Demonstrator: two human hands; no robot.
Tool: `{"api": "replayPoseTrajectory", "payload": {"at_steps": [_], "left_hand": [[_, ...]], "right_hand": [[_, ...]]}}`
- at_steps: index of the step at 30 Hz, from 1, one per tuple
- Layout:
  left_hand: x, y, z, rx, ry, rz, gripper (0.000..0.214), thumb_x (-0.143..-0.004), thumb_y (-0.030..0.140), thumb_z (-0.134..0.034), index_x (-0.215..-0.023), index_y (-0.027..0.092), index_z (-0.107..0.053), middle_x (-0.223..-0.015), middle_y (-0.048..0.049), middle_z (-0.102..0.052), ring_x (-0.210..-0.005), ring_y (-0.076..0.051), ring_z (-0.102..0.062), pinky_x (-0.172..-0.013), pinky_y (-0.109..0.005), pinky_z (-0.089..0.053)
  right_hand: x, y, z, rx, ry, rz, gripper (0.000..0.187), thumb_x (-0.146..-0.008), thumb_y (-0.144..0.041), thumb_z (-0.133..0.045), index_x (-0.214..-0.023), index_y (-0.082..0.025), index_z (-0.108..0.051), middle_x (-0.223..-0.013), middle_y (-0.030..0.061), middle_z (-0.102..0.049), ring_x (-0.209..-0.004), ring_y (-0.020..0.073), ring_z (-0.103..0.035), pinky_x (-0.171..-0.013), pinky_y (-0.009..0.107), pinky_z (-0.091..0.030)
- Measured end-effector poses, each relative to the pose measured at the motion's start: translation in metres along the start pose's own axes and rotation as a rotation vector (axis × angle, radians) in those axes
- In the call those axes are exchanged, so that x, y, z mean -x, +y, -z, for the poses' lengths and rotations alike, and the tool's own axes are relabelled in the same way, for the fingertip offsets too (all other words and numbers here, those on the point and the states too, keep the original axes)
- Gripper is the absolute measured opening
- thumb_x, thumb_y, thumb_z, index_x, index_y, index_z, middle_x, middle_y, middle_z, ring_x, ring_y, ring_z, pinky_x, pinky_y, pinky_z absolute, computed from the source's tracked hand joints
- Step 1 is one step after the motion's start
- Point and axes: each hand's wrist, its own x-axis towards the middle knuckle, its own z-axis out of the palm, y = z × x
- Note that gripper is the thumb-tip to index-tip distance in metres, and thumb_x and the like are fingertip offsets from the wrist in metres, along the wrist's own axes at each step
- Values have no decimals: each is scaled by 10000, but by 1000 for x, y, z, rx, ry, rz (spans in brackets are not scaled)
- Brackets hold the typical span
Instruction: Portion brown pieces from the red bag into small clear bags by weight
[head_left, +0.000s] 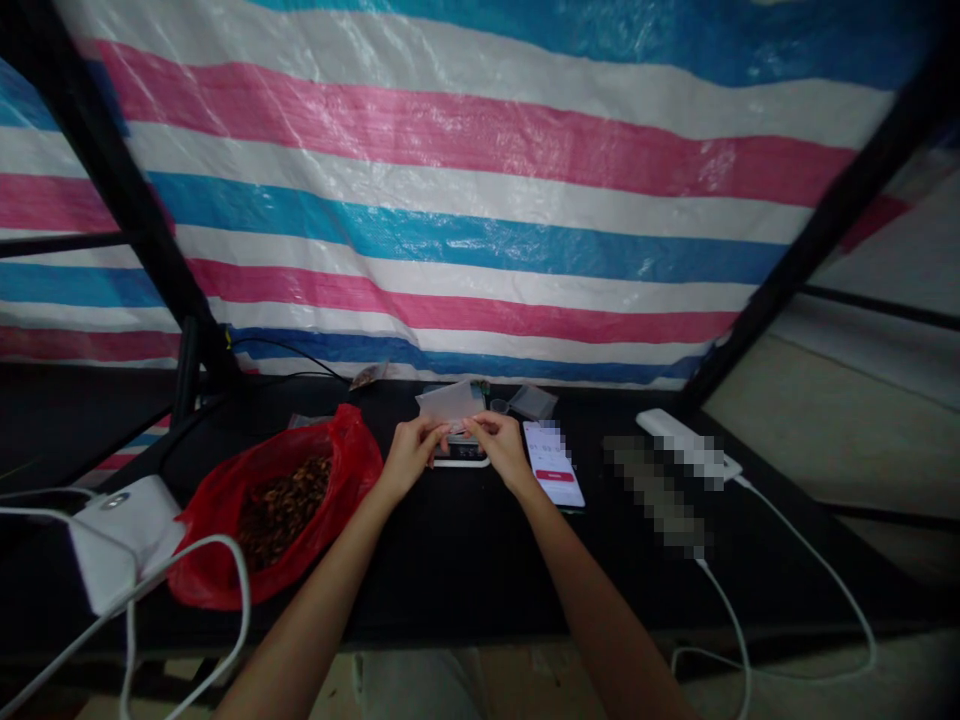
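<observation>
My left hand (409, 458) and my right hand (501, 446) meet in the middle of the black table, fingers pinched close together. Between them is a small translucent plastic bag (448, 402), its near edge at my fingertips and its body leaning away from me. Right under my fingers lies a small white-edged device with a dark panel, like a pocket scale (462, 461); my hands cover part of it. Just left of my left forearm, a red plastic bag (358, 440) stands open, full of small brown pieces (289, 505) whose kind I cannot make out.
Right of my hand lies a lit phone (553, 462). Behind it are a clear plastic case (534, 401) and a small round cup (499, 406). A small filled packet (367, 376) lies at the back. White power banks (679, 440) and cables are right; a white box (127, 540) is left.
</observation>
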Motion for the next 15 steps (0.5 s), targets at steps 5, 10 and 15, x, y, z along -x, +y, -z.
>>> {"api": "replayPoseTrajectory", "payload": {"at_steps": [5, 10, 15], "left_hand": [[0, 5, 0, 85, 49, -24, 279, -742, 391, -586, -770, 119, -638, -629, -19, -648, -376, -77, -485, -399, -186, -373], [2, 4, -7, 56, 19, -25, 294, -712, 398, -617, -815, 131, -686, -720, -49, -694, -533, -131, -598, -549, -226, -475], [1, 2, -4, 13, 29, -21, 278, -672, 390, -648, -746, 127, -700, -628, -45, -678, -504, -132, -583, -521, -224, -459]], "right_hand": [[4, -13, -4, -231, -98, 93, 185, -667, -339, -660, -775, -190, -662, -745, 6, -657, -686, 138, -588, -630, 228, -434], [3, -11, -5, -252, 66, 116, 152, -668, -332, -655, -677, -183, -628, -745, 4, -622, -732, 138, -557, -665, 231, -410], [1, -15, 2, -451, 111, 87, 212, -688, -386, -626, -659, -194, -541, -609, -44, -548, -596, 109, -519, -624, 227, -414]]}}
